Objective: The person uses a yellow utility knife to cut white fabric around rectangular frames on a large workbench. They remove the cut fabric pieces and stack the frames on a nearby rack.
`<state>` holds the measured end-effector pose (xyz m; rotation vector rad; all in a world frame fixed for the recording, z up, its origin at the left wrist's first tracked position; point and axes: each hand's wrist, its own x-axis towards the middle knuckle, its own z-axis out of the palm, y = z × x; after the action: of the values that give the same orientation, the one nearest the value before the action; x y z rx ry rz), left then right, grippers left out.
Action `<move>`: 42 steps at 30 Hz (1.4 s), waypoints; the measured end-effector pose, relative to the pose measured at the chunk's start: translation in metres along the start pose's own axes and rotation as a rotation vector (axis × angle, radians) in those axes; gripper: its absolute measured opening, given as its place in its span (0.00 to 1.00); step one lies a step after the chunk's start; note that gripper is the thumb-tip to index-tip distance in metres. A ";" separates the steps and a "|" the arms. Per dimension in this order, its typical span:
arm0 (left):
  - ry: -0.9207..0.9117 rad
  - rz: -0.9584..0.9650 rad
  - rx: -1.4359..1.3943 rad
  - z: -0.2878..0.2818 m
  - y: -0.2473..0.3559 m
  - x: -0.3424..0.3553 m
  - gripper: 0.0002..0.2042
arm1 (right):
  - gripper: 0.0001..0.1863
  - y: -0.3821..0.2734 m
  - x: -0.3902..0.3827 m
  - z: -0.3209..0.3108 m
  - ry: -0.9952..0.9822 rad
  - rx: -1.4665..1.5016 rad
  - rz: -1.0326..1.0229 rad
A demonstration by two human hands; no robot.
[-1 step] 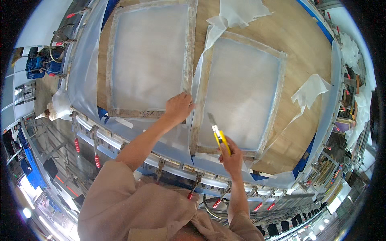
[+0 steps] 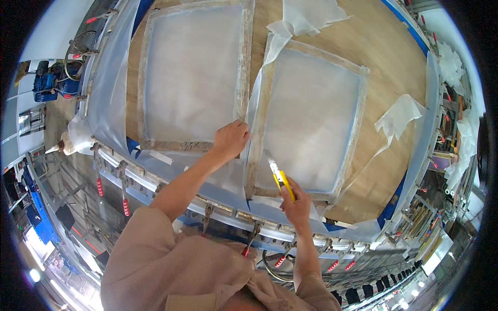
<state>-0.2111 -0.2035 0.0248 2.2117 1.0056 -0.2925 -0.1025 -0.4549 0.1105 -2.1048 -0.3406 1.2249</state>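
Observation:
My right hand grips a yellow utility knife, its blade extended and pointing up and left over the right panel. That panel is a wooden frame under translucent film. My left hand is closed, fingers curled down at the lower right edge of the left film-covered frame. Beside its fingers runs a loose film strip, lying along the gap between the two frames. What the fingers pinch is hidden.
A wooden board lies beneath both frames. Scraps of cut film lie at the far side, with another film piece at right. Red-handled clamps line the table's rim. A blue machine stands at far left.
My right hand and the knife have shifted slightly left, the blade closer to the gap between the frames. My left hand stays in nearly the same place.

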 end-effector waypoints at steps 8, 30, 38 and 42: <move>-0.041 0.418 0.220 0.012 -0.021 -0.016 0.11 | 0.20 0.006 -0.024 0.022 -0.045 -0.428 -0.259; 0.134 0.110 -0.120 -0.023 0.002 0.046 0.11 | 0.22 -0.004 -0.014 0.049 0.070 -0.603 -0.216; 0.188 0.204 -0.278 -0.030 0.013 0.035 0.11 | 0.18 -0.016 -0.001 0.068 0.032 -0.779 -0.244; 0.312 0.231 -0.324 -0.023 0.014 0.036 0.09 | 0.19 -0.014 -0.005 0.071 -0.073 -0.859 -0.213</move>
<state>-0.1780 -0.1734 0.0324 2.0803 0.8719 0.3086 -0.1641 -0.4179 0.0993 -2.6132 -1.2720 1.1343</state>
